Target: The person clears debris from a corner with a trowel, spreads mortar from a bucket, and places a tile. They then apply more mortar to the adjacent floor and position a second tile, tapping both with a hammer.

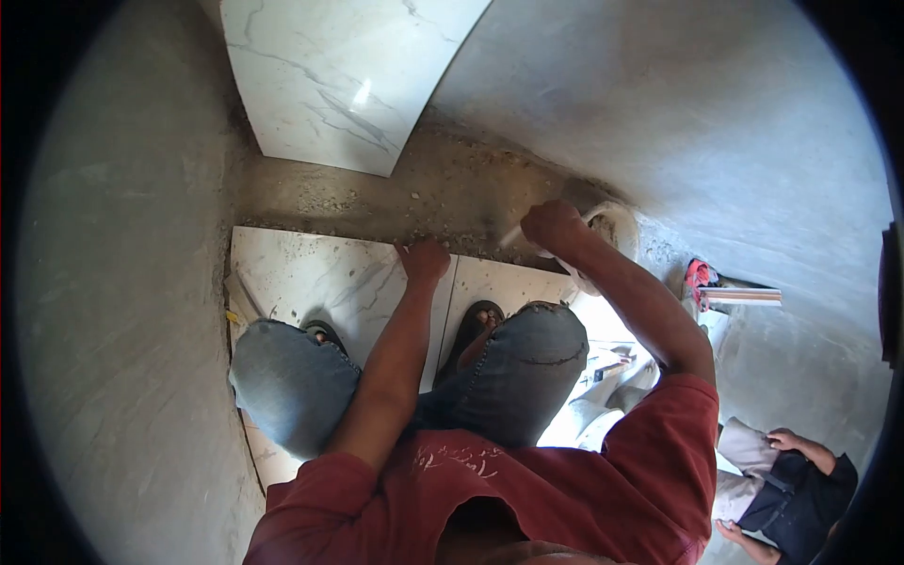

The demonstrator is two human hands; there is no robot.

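Observation:
My left hand (426, 259) rests at the far edge of a white marble-patterned floor tile (330, 273), close to the joint with a second tile (504, 282). Its fingers are curled, and whether anything is inside them is hidden. Farther right, my right hand (554, 226) is closed in a fist over the bare gritty floor (443, 202). A pale blurred edge (509, 237) shows just left of that fist; it appears to belong to something gripped, but its kind cannot be made out. Beside my right wrist stands a whitish bucket (621, 226), partly covered by my forearm.
A large marble-patterned tile (330, 75) stands ahead of me. Grey walls (122, 264) close in on both sides. A red item (697, 275) and a striped strip (741, 297) lie at right. Another person (786, 485) is at the lower right. Crumbs litter the tiles.

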